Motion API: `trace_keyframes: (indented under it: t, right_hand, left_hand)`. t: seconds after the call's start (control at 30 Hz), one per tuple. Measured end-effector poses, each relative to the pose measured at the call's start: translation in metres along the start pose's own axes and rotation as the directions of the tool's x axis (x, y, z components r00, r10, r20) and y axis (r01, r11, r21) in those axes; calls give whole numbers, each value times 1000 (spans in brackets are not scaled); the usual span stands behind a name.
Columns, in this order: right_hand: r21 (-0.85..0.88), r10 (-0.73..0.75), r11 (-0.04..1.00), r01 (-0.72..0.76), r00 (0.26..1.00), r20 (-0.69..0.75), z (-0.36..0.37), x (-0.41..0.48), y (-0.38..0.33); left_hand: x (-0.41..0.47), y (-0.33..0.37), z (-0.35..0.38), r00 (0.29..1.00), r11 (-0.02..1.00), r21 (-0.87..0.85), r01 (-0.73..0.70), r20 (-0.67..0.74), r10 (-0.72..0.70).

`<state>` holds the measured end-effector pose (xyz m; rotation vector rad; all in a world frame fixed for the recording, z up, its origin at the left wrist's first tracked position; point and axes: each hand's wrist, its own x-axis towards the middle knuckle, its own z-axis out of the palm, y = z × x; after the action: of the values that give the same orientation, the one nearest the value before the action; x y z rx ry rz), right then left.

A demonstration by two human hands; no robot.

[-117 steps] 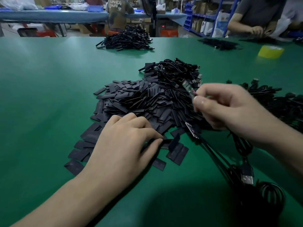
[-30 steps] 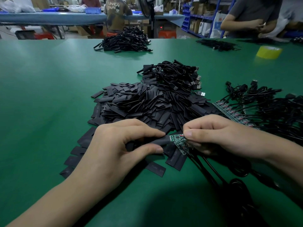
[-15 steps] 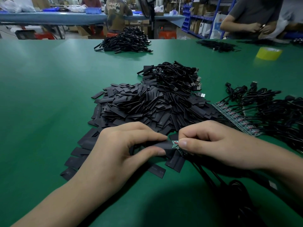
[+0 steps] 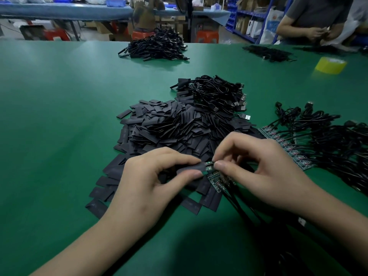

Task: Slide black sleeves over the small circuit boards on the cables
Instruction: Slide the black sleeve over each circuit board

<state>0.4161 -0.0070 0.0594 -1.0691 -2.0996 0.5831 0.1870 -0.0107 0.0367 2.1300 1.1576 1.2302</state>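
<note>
A black sleeve (image 4: 192,168) is pinched by the left hand (image 4: 151,182), its open end met by a small green circuit board (image 4: 209,165) gripped in the right hand (image 4: 256,166). Both are held just above the sleeve pile (image 4: 175,128) on the green table (image 4: 59,116), with bare boards (image 4: 286,148) fanned out to the right.

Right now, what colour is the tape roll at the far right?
Yellow; the tape roll shows in the head view.

Small electronics assembly workshop: long green worktable (image 4: 59,116) heaped with black sleeves (image 4: 169,128), bundled USB cables (image 4: 217,92) and rows of bare circuit boards (image 4: 286,146); another worker (image 4: 316,18) at the far edge; blue storage shelving (image 4: 239,18), cardboard cartons and red plastic stools (image 4: 207,36) behind.
</note>
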Motion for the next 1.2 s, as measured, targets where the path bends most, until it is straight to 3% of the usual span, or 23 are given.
trace_keyframes:
  t: [0.13, 0.37, 0.47, 0.63, 0.73, 0.83, 0.97, 1.1, 1.2]
  right_hand:
    - [-92, -98, 992, 91, 993, -72, 0, 0, 0]
    - [-206, -243, 953, 221, 966, -88, 4, -1, -5]
    - [-176, -225, 963, 206, 969, -97, 5, -1, -5]
    - [33, -68, 997, 71, 993, -99, 3, -2, -4]
    - [20, -38, 999, 39, 996, -78, 1, -2, -3]
    - [-111, -117, 988, 105, 987, -106, 7, -3, -5]
    - [-422, -287, 884, 202, 946, -149, 12, -3, -3]
    - [-630, -426, 735, 251, 893, -142, 12, -2, -2]
    - [-684, -464, 682, 260, 876, -129, 18, -1, -5]
  left_hand:
    - [-2, 1, 3, 998, 994, -101, 51, -29, -54]
    - [-3, 5, 5, 999, 992, -116, 47, 7, -46]
    - [-3, 5, 5, 998, 988, -141, 65, 12, -64]
    - [-1, 8, 3, 999, 995, -99, 6, -37, -10]
    - [0, 9, 1, 997, 998, -61, -18, -71, 14]
    - [1, 9, 0, 992, 1000, -30, -5, -129, 1]
    - [2, 9, 0, 971, 998, -1, 66, -232, -65]
    - [1, 9, 3, 970, 995, -37, 97, -219, -102]
    - [1, 8, 6, 974, 987, -108, 118, -182, -137]
